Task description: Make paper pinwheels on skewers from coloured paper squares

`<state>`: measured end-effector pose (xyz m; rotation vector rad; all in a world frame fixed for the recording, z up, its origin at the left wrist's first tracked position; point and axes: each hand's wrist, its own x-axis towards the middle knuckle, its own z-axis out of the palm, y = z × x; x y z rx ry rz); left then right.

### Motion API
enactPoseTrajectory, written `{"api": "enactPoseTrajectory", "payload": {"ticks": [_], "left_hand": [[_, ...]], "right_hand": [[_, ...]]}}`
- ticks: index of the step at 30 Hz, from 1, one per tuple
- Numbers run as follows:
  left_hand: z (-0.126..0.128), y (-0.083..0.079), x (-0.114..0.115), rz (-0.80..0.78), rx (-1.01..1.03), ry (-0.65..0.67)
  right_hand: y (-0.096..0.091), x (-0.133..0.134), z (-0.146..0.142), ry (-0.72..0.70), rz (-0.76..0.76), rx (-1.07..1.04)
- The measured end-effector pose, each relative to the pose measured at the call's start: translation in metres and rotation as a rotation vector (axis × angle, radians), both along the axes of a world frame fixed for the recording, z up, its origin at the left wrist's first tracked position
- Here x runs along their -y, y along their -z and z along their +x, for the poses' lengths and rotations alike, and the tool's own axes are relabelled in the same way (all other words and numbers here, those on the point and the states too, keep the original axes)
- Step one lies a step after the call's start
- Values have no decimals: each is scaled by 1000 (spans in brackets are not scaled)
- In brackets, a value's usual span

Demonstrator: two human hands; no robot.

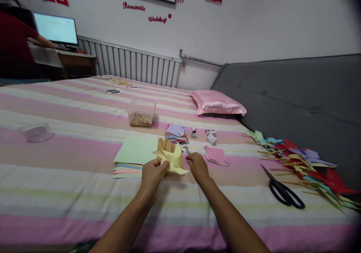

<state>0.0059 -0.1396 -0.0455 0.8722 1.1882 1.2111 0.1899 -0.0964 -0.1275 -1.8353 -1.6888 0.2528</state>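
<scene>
My left hand (153, 174) pinches a pale yellow paper pinwheel (172, 159) by its near left side, with the blades folded in. To the right, my right hand (198, 166) has its fingertips drawn together beside some small shiny metal pieces (186, 149); whatever lies in them is too small to make out. Under and behind the pinwheel lies a row of thin wooden sticks (166, 144). A stack of coloured paper sheets (137, 151), pale green on top, rests left of the sticks. Cut paper squares (176, 131) lie just beyond, and a folded pink paper (216, 155) is right of my right hand.
Black-handled scissors (283, 193) lie at the right, near a pile of finished pinwheels (307, 159). A clear box of sticks (141, 114), its lid (36, 132), small white boxes (211, 137) and a pink pillow (218, 102) are on the striped bed. A person (17, 42) sits far left.
</scene>
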Motion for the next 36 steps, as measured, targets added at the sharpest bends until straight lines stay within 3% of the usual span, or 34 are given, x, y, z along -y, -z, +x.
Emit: {"api": "enactPoseTrajectory", "payload": {"ticks": [12,26,31,36], "left_hand": [[-1,-3,4,-6,14,18],[-3,-2,2,12,33,13],[-4,-2,2,36,6,1],[-3,4,0,80,-22,7]], "right_hand": [[-5,8,0,160,97,-116],[-25,11,0,86,236,-635],[-47,20,-9,16,241,-753],[-74,54,-30,-117,225,-811]]}}
